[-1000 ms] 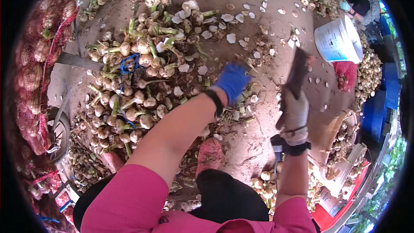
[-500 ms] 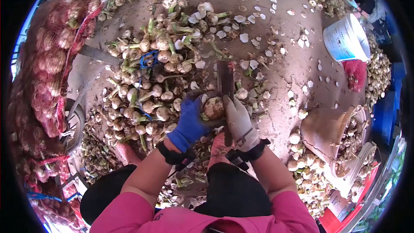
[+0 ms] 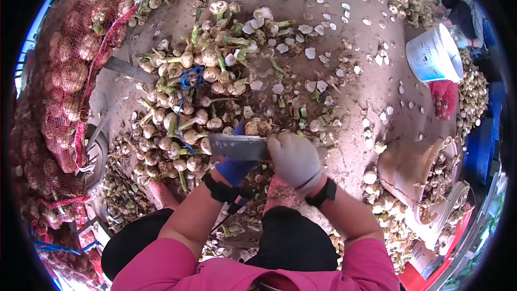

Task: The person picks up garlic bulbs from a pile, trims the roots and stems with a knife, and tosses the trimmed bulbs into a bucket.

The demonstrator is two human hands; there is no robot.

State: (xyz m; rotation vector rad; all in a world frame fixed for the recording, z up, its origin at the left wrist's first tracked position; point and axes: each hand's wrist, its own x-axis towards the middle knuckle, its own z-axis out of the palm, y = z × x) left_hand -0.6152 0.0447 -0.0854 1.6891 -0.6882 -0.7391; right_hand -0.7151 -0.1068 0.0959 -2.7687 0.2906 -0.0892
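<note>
Right hand in a pale grey glove (image 3: 295,157) is clamped tight on a wide steel cleaver (image 3: 237,147) held flat over the blue-gloved left hand (image 3: 232,168), whose grip I honestly can't tell, with a dirty round garlic bulb (image 3: 257,126) just above the blade, beside the heap of stalky garlic (image 3: 177,129).

Open-air produce-handling yard, judging by heaps of stalked bulbs (image 3: 188,113) on bare dirt ground (image 3: 377,94), bulging red mesh sacks (image 3: 70,75) along one side, loose skins (image 3: 309,53) strewn about, a white bucket (image 3: 433,54) and a bulb-filled cardboard box (image 3: 404,167) nearby.
</note>
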